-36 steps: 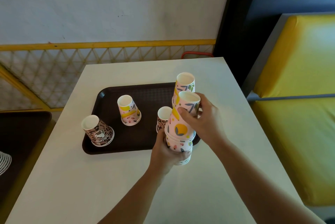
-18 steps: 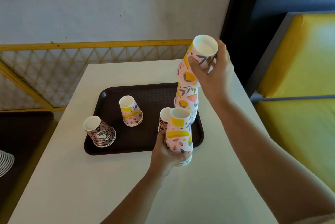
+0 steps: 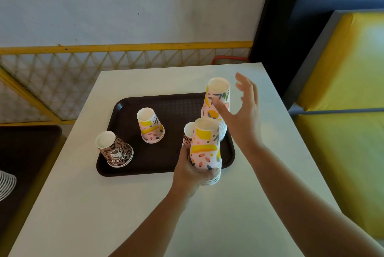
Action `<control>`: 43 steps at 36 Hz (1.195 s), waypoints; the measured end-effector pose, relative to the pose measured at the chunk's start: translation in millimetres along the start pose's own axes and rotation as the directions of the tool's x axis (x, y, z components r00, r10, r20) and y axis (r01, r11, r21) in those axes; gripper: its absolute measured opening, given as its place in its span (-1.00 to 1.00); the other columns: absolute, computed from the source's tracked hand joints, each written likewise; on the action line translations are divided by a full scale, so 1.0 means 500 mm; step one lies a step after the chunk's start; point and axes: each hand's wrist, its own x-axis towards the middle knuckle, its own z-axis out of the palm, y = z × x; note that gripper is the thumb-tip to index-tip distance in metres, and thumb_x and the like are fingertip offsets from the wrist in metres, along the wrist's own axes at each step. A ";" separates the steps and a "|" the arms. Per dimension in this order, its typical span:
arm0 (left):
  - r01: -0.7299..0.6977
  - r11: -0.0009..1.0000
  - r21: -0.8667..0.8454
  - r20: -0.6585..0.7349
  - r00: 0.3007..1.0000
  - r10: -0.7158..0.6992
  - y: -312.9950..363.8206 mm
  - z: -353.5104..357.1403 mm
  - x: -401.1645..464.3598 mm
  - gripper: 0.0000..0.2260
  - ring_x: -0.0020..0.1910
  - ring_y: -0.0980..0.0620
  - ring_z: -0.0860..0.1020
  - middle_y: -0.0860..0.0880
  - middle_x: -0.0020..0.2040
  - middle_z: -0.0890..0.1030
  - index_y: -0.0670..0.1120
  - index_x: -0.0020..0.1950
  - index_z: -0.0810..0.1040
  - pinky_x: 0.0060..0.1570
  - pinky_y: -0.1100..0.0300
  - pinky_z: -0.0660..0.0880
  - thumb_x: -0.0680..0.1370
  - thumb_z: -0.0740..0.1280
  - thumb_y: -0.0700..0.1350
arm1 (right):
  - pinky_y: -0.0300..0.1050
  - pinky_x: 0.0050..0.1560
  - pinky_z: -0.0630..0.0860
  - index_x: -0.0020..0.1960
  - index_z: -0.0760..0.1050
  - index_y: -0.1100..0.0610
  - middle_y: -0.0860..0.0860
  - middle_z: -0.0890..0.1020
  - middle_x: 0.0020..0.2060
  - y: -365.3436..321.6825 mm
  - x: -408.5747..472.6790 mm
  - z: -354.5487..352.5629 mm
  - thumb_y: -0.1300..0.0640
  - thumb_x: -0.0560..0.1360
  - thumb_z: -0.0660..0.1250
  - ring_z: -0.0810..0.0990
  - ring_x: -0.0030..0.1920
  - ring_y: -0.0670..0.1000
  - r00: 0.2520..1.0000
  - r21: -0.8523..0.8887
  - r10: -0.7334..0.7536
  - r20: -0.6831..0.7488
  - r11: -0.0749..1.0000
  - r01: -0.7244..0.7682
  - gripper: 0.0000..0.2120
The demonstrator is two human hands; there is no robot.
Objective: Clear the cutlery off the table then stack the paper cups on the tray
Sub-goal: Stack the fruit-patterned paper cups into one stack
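Observation:
A dark brown tray (image 3: pixel 128 170) lies on the white table (image 3: pixel 133 215). On its right side stands a tall stack of upside-down patterned paper cups (image 3: pixel 217 98). My right hand (image 3: pixel 243 115) hovers just right of that stack, fingers spread, holding nothing. My left hand (image 3: pixel 187 171) grips a shorter stack of inverted pink-and-yellow cups (image 3: pixel 205 144) at the tray's front right corner. A single pink cup (image 3: pixel 150 126) and a leopard-print cup (image 3: pixel 115 151) stand upside down on the tray. Another cup (image 3: pixel 188 133) is partly hidden behind the held stack.
A yellow bench seat (image 3: pixel 342 111) runs along the table's right side. A yellow lattice railing (image 3: pixel 83 69) stands behind the table. To the left sits a dark table (image 3: pixel 25 152) with a white wire object (image 3: pixel 5 186) at the frame edge.
My right hand carried one cup up from the held stack, set it on top of the tall stack on the tray and let go, opening its fingers. The left hand stayed put.

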 end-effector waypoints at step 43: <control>-0.032 0.990 0.135 -0.057 0.998 0.040 -0.016 0.003 -0.008 -0.30 -0.03 0.44 0.54 0.22 0.05 0.55 0.09 0.19 0.37 -0.02 0.39 0.54 0.18 0.64 -0.20 | -0.06 0.11 0.57 0.33 0.29 0.16 -0.03 0.51 0.16 -0.090 0.104 -0.043 -0.13 0.36 0.35 0.53 0.17 -0.05 0.987 0.204 -0.120 -0.110 0.969 0.140 -0.36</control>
